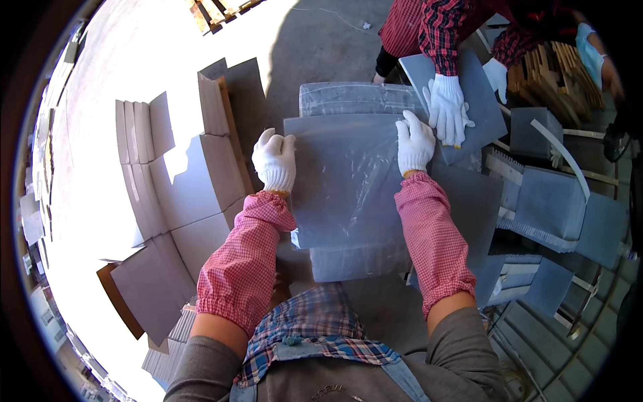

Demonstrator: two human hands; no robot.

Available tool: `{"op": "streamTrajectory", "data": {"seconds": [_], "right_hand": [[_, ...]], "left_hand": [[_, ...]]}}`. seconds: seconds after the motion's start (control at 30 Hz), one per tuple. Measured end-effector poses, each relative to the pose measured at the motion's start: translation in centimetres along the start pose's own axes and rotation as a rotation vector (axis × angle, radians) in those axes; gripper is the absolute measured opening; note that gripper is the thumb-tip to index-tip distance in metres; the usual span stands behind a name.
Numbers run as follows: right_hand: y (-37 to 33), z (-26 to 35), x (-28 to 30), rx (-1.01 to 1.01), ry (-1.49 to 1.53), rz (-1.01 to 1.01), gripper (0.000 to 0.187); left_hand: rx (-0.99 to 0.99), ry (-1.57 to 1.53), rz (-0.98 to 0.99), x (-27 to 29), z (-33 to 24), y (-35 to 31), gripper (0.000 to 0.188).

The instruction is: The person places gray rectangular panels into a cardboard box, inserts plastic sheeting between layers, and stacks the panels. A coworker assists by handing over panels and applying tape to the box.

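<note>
In front of me is a flat grey panel point(345, 181) with a shiny, streaked surface. My left hand point(274, 161), in a white knit glove, has its fingers curled at the panel's far left edge. At the far right corner, my right hand point(415, 144), gloved alike, grips the panel's edge with bent fingers. Beneath the panel lies a film-wrapped bundle point(358, 262), its ends showing on the near and far sides. A co-worker's gloved hand point(447, 110) presses on another grey panel point(479, 100), tilted beside my right hand; the co-worker's other glove point(495, 77) is at its far edge.
Stacked cardboard cartons point(184, 177) stand on my left, partly in glaring sunlight. To the right are several stacks of grey panels point(546, 204) with comb-like edges and white strips. Wooden slats point(556, 80) lie beyond them, and a pallet point(221, 12) sits on the far floor.
</note>
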State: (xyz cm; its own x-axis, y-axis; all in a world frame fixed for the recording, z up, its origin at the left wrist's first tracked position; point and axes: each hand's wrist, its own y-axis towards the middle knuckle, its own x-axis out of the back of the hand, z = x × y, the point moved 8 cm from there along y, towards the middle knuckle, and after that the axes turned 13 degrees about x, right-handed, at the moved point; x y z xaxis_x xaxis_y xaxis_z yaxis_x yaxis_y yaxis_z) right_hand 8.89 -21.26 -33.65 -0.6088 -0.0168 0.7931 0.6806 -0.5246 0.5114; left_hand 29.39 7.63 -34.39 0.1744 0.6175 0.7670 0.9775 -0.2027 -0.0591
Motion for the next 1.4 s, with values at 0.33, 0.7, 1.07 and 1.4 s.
{"op": "streamTrajectory", "data": {"seconds": [0.33, 0.7, 1.07, 1.4], "right_hand": [[1.1, -0.6, -0.5, 0.01, -0.144, 0.039, 0.046], [-3.5, 13.9, 3.7, 0.17, 0.084, 0.193, 0.046], [-1.4, 3.4, 1.0, 0.155, -0.252, 0.28, 0.059], [-1.5, 0.1, 3.5, 0.117, -0.254, 0.256, 0.057]], "left_hand": [[-0.136, -0.006, -0.193, -0.5, -0.1, -0.2, 0.024], [-0.453, 0.189, 0.098, -0.6, -6.0, -10.7, 0.054], [-0.367, 0.543, 0.377, -3.5, -4.7, -10.8, 0.067], [-0.267, 0.671, 0.375, -2.4, -3.9, -10.1, 0.078]]}}
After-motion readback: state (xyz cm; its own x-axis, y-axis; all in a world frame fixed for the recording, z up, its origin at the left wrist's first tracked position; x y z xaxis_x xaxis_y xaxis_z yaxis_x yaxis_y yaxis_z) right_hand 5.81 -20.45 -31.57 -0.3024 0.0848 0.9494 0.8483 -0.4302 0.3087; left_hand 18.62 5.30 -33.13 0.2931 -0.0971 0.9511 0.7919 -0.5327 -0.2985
